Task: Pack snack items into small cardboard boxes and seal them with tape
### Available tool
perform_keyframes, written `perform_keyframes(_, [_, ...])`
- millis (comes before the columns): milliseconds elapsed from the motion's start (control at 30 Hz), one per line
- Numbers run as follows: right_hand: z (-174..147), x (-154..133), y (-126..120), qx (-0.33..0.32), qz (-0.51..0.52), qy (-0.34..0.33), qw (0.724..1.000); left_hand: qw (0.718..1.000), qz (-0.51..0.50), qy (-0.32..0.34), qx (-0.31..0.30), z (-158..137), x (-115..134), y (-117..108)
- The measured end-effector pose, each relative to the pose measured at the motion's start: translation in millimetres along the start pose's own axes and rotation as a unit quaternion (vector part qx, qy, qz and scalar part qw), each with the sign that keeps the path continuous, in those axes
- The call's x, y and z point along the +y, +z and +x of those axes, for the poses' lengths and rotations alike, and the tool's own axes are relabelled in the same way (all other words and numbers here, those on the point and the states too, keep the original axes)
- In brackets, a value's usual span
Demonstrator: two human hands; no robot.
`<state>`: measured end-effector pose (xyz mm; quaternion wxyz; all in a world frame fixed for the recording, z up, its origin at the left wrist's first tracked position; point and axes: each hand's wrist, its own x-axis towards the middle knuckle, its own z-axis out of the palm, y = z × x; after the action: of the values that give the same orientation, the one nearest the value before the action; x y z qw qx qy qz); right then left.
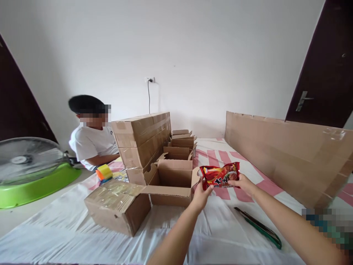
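A red packet of instant noodles (220, 175) is held level above the cloth-covered surface. My left hand (202, 191) grips its left end, and my right hand (240, 183) is closed on the right end. Just left of my left hand stands an open cardboard box (171, 197) with its flaps folded out; its inside looks dark and its floor is hidden. A utility knife (259, 226) with a green handle lies on the cloth below my right forearm.
A taped box (118, 206) sits at the front left, beside a wall of stacked boxes (149, 136). More open boxes (178, 152) line up behind. A tape roll (104, 172), a green fan (35, 184) and a person (93, 145) are at left. A long cardboard panel (281, 154) stands at right.
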<state>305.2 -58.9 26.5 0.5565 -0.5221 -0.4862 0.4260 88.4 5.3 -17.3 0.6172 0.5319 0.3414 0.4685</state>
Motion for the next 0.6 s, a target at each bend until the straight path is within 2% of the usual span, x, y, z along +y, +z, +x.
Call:
perform_keyframes(100, [25.9,-6.9,-11.6,0.054,0.006,-0.026,0.998,0.999,0.013,-0.039,0.032,47.3,17.7,34.4])
perform_keyframes(167, [42.5,-7.6,-18.3,0.091,0.012,-0.043,0.995,0.997,0.024,-0.042,0.057,72.8,24.2,49.9])
perform_keyframes(300, [59.8,-2.4,-26.3,0.127,0.027,-0.064,0.989,0.994,0.046,-0.026,0.092,96.1,25.2,63.8])
perform_keyframes(433, [52.0,7.0,-27.7,0.146,0.036,-0.059,0.987,0.993,0.057,-0.02,0.102,87.7,14.5,65.3])
perform_keyframes(600, [16.8,32.3,-16.3,0.18,0.033,-0.04,0.982,0.995,0.047,0.002,0.084,43.2,-6.2,53.1])
